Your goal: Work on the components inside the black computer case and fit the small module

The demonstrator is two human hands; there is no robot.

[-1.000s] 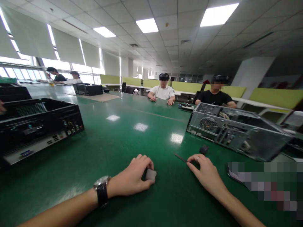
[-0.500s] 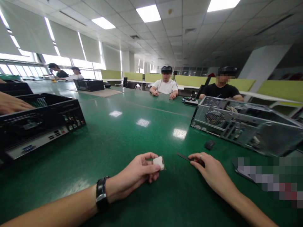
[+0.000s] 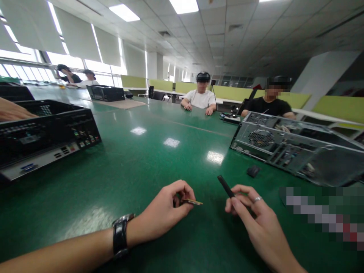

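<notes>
My left hand, with a black watch on its wrist, pinches a computer processor between thumb and fingers. The chip is turned nearly edge-on, so a thin gold-coloured edge shows and its flat faces are mostly hidden. To the right, my right hand, with a ring on one finger, grips a thin flat black strip, perhaps a prying tool. Its free end points up and to the left, apart from the chip. Both hands are above the green table. A small black piece lies beyond my right hand.
An open metal computer case lies at the right, and a black one at the left has another person's hand over it. Farther off stands another black case. Two people sit across the table. A blurred-out patch covers something at the right.
My left hand has tilted the processor from face-on to nearly edge-on. My right hand has turned palm-inward and raised the black strip to a steeper angle. The view has shifted slightly.
</notes>
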